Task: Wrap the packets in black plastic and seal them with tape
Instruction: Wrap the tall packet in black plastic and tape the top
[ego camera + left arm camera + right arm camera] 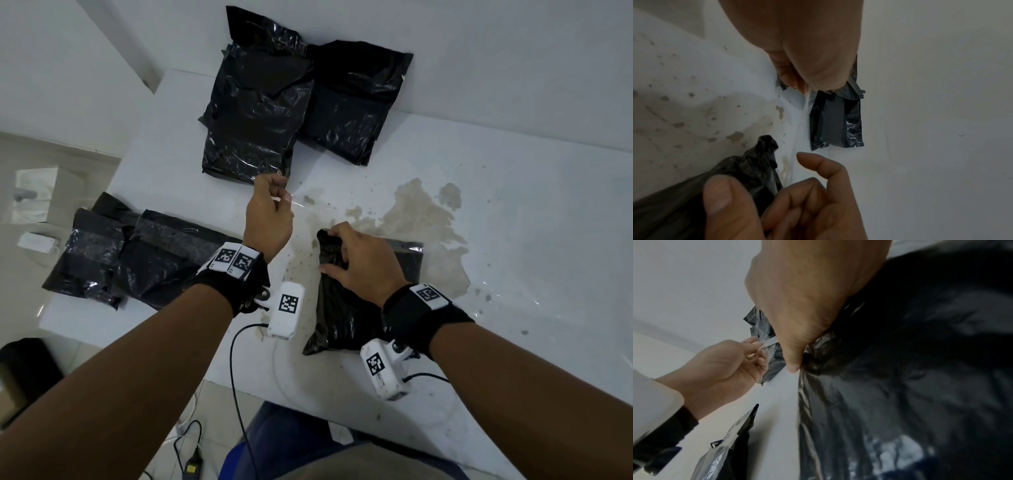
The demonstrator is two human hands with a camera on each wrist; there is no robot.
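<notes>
A packet wrapped in black plastic (352, 308) lies on the white table (513, 212) in front of me. My right hand (334, 253) grips its bunched far end, thumb on the near side and fingers curled over the top; the right wrist view shows the thumb pressing the plastic (900, 386). My left hand (277, 192) is raised to the left of it and pinches a strip of clear tape (295, 204) between thumb and fingers. The tape (805, 104) runs down from those fingertips toward the packet (740, 175) held by the right hand (797, 186).
Two black-wrapped packets (253, 113) (349, 102) lie at the far side of the table against the wall, and more (137, 260) lie at the left. A brownish stain (421, 212) marks the tabletop right of the hands. Cables (236, 377) hang off the near edge.
</notes>
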